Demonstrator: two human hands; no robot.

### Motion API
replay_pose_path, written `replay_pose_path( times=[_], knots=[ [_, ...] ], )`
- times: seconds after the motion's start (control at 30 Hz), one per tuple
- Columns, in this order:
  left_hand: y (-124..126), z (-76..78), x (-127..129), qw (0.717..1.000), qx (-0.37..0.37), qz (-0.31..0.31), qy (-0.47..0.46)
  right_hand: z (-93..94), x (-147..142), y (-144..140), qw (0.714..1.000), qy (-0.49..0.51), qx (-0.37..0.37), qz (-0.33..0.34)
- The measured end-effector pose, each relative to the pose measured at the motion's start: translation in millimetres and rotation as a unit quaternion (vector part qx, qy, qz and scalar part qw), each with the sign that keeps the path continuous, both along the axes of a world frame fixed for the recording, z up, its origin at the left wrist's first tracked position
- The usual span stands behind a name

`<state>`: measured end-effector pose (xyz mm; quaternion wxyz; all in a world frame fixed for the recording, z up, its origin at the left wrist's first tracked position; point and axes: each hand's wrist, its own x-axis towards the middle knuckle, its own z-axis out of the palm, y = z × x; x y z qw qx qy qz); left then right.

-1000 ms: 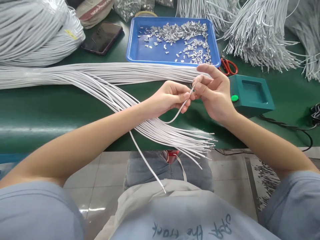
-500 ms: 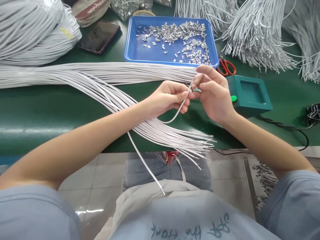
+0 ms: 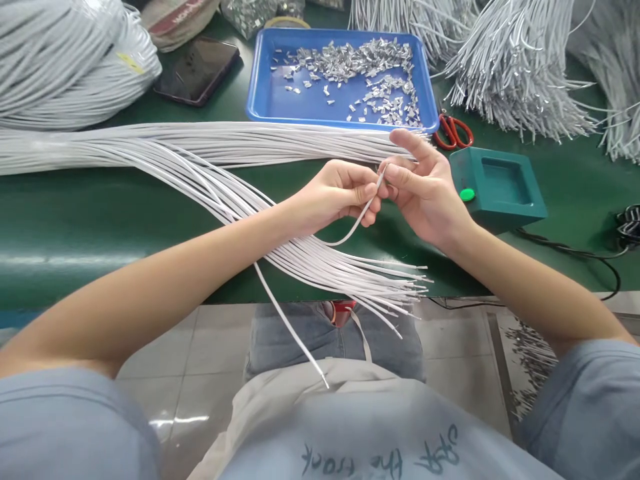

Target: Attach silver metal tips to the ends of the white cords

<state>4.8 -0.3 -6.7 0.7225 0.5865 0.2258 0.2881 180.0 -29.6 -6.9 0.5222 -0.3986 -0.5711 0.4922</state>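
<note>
Right hand (image 3: 425, 190): thumb has closed onto the wire (image 3: 353, 231) tip; left hand (image 3: 333, 193) pinches below. Slack pinch could let it twist.

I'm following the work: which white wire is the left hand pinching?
The single wire curving upward to the left hand, its end at the right hand; the fanned wires lie lower, unpinched.

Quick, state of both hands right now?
Left hand: closed, holding a white wire.
Right hand: at the wire's tip; whether it's closed on anything can't be told.
</note>
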Motion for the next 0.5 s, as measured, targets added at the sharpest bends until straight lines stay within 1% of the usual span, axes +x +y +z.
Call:
replay_pose_path(
  times=[0.13, 0.2, 0.4, 0.5],
  knots=[
    [0.5, 0.4, -0.2, 1.000, 0.009, 0.013, 0.006, 0.1, 1.5, 0.0, 1.000, -0.025, 0.001, 0.015],
    [0.8, 1.1, -0.3, 1.000, 0.018, 0.021, 0.012, -0.4, 2.3, 0.0, 0.999, -0.037, 0.007, 0.010],
    [0.8, 3.4, -1.5, 1.000, -0.008, 0.017, 0.008, 0.6, -1.4, -2.5, 0.995, -0.045, 0.049, -0.069],
    [0.5, 2.8, -2.1, 1.000, -0.018, 0.003, -0.007, 3.1, -6.5, -5.9, 0.994, -0.042, 0.073, -0.064]
  ],
)
